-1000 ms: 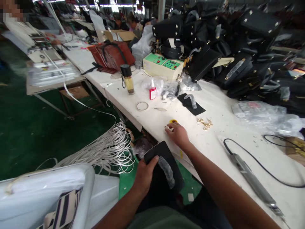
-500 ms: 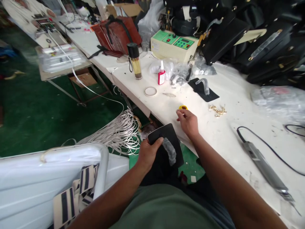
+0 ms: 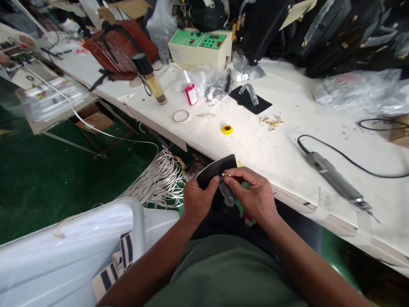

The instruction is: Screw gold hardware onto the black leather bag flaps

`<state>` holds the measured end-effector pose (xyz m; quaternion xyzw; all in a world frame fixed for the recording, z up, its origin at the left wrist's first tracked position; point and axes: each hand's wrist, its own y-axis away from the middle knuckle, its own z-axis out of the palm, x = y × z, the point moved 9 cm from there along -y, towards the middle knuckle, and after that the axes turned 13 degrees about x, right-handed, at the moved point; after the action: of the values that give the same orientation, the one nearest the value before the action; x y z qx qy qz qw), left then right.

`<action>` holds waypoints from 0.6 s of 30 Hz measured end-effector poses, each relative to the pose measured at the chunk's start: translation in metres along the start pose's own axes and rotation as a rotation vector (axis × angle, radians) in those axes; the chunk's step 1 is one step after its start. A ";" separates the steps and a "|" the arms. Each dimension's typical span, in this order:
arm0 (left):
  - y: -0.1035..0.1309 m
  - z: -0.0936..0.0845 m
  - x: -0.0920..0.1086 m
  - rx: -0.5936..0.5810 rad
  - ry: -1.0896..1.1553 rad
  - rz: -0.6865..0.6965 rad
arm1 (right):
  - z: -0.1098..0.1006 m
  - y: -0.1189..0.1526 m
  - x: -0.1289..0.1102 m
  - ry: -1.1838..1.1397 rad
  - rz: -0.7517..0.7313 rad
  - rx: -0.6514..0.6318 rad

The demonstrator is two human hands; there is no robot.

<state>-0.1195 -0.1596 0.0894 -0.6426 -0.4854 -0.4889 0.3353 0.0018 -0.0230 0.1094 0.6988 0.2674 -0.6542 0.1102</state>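
Note:
My left hand (image 3: 198, 198) grips a black leather-like panel (image 3: 217, 169) by its edge, thumb on top. A handle wrapped in clear plastic (image 3: 227, 194) is fixed to this panel. My right hand (image 3: 255, 192) pinches a small gold-coloured metal fitting (image 3: 225, 175) against the panel, close to the upper end of the handle and my left thumb. Across the table, several similar gold fittings (image 3: 271, 123) lie in a small pile. Behind them rests a second black panel (image 3: 251, 100) with a plastic-wrapped handle.
On the white table (image 3: 287, 157) are a yellow tape roll (image 3: 227, 129), a red glue bottle (image 3: 191, 90), a drink bottle (image 3: 150, 79), a corded electric screwdriver (image 3: 337, 179) and a control box (image 3: 200, 49). A white bin (image 3: 137, 221) stands at lower left. Black bags are piled behind.
My right hand has moved from beside the yellow tape roll down to the held panel, bringing the gold fitting against it. The view has shifted to the right.

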 end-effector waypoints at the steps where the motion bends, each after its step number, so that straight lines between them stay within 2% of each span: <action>1: 0.004 0.002 0.004 -0.004 -0.016 0.025 | -0.004 0.002 -0.003 0.002 -0.021 0.004; 8: 0.035 0.017 0.033 -0.045 -0.056 0.199 | -0.040 0.019 -0.011 0.027 -0.024 0.085; 13: 0.051 0.023 0.045 -0.090 -0.061 0.211 | -0.061 0.030 -0.011 -0.005 -0.017 0.134; 18: 0.060 0.025 0.055 -0.102 -0.108 0.268 | -0.071 0.035 -0.007 -0.068 -0.009 0.144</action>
<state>-0.0519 -0.1390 0.1370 -0.7431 -0.3873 -0.4286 0.3379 0.0806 -0.0179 0.1182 0.6812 0.2190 -0.6955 0.0656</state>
